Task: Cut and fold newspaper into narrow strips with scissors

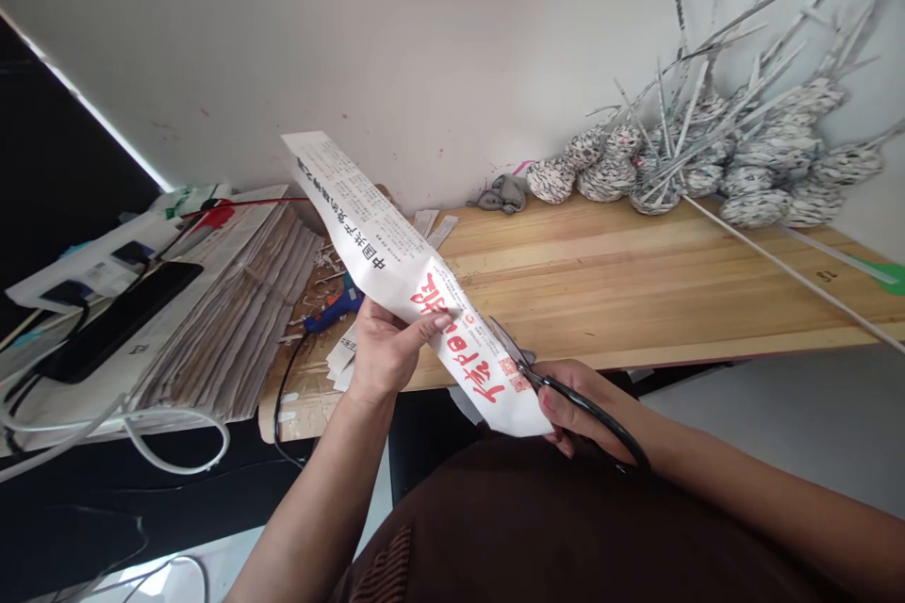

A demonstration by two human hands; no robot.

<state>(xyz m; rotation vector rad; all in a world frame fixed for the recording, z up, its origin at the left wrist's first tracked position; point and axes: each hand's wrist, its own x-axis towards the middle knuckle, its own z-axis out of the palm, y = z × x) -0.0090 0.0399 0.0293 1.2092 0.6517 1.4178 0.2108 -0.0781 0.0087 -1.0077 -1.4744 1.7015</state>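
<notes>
A long strip of folded newspaper (403, 250) with red and black characters runs diagonally in front of me. My left hand (388, 344) grips it near the middle, thumb on top. At its lower right end, my right hand (590, 410) is closed round black-handled scissors (586, 405). The scissor blades lie at the strip's right edge, beside a red square code. Some fingers of my right hand are hidden behind the paper and handles.
Woven paper balls (756, 155) with long sticks stand at the back right of the wooden table (679, 283). A newspaper stack (233, 320), a black phone (127, 320), cables and a blue glue gun (332, 309) lie left. A grey cloth (503, 194) rests against the wall.
</notes>
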